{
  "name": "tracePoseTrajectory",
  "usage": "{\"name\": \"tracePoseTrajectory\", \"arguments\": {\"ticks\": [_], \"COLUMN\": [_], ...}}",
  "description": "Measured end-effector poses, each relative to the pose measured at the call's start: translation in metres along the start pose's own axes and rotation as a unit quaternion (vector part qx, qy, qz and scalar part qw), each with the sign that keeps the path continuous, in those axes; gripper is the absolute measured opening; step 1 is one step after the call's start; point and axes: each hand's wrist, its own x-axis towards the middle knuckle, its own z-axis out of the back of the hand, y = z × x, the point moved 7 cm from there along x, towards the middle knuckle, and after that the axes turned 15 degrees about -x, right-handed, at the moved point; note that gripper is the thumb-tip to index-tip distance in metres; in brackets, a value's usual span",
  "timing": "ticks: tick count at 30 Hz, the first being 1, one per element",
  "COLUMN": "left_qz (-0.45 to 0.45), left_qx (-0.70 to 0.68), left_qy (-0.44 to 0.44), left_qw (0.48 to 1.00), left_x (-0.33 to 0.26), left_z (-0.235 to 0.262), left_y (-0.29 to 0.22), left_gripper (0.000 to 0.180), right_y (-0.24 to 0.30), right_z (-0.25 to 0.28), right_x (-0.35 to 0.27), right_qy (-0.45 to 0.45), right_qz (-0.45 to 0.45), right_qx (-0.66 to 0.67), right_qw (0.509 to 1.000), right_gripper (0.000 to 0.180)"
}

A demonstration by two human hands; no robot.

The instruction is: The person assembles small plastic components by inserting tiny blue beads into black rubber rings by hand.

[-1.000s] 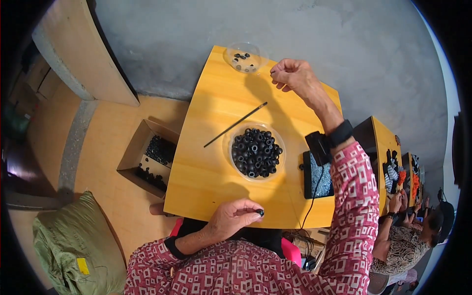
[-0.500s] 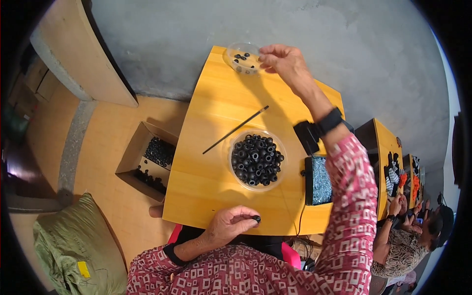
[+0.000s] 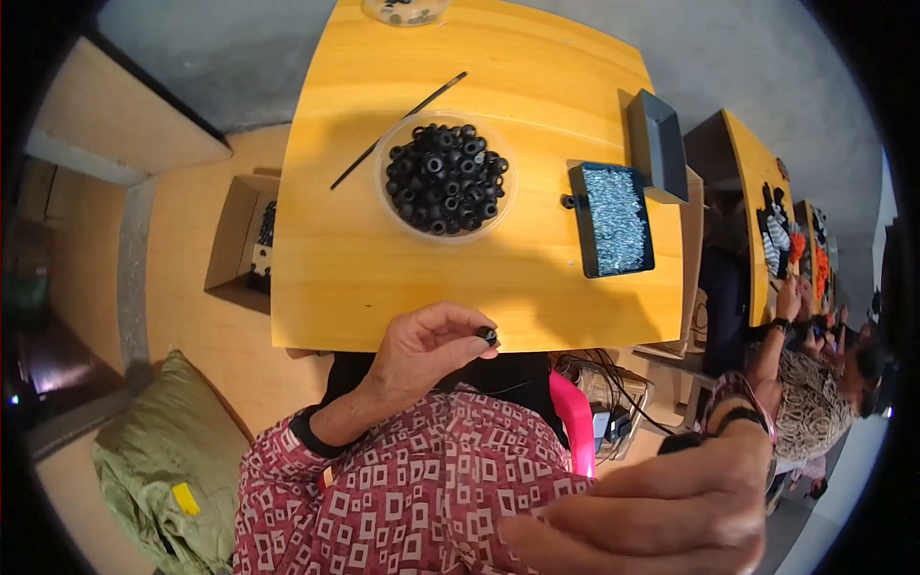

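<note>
My left hand (image 3: 422, 350) is closed at the near edge of the table, with a small black bead (image 3: 488, 335) pinched between thumb and fingertips. Low on the right, close to the camera, my right hand (image 3: 661, 508) is smeared by motion; its fingers are bent and their tips blurred, so what they hold cannot be seen. Beyond my left hand stands a clear round bowl (image 3: 509, 206) heaped with black beads (image 3: 446, 182). A thin dark stick (image 3: 369, 151) lies beside it, its middle close to the rim.
On the table's right, a black tray (image 3: 586, 259) holds shiny blue-grey bits, beside an upright dark box (image 3: 661, 144). A clear dish (image 3: 407, 17) sits at the far edge. Left are a cardboard box (image 3: 225, 249) and green sack (image 3: 172, 450); another person (image 3: 810, 383) works at right.
My right hand has come back from the far clear dish to the lower right, near my body. The view has tilted downward. My left hand still pinches the bead.
</note>
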Motion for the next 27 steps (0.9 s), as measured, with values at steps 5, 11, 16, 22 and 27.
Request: {"name": "tracePoseTrajectory", "arguments": {"ticks": [5, 11, 16, 22, 27], "left_qz": [0.010, -0.009, -0.016, -0.010, -0.007], "left_qx": [0.006, -0.034, -0.026, 0.000, 0.030], "left_qy": [0.007, 0.017, 0.021, 0.007, -0.002], "left_qw": [1.000, 0.999, 0.999, 1.000, 1.000], "left_x": [-0.002, -0.007, -0.006, -0.006, -0.005], "left_z": [0.003, 0.012, 0.014, 0.017, 0.019], "left_y": [0.009, 0.009, 0.006, 0.000, -0.002], "left_gripper": [0.018, 0.017, 0.018, 0.017, 0.016], "right_y": [-0.010, -0.135, -0.181, -0.205, -0.211], "right_z": [0.002, -0.048, -0.083, -0.117, -0.141], "right_x": [-0.035, -0.065, -0.060, -0.046, -0.039], "right_qy": [-0.142, -0.033, -0.021, -0.008, 0.075], "right_qz": [-0.124, -0.385, -0.386, -0.381, -0.383], "right_qx": [-0.027, -0.035, -0.064, -0.055, -0.139], "right_qw": [0.982, 0.922, 0.920, 0.923, 0.910], "right_gripper": [0.023, 0.020, 0.016, 0.013, 0.015]}}
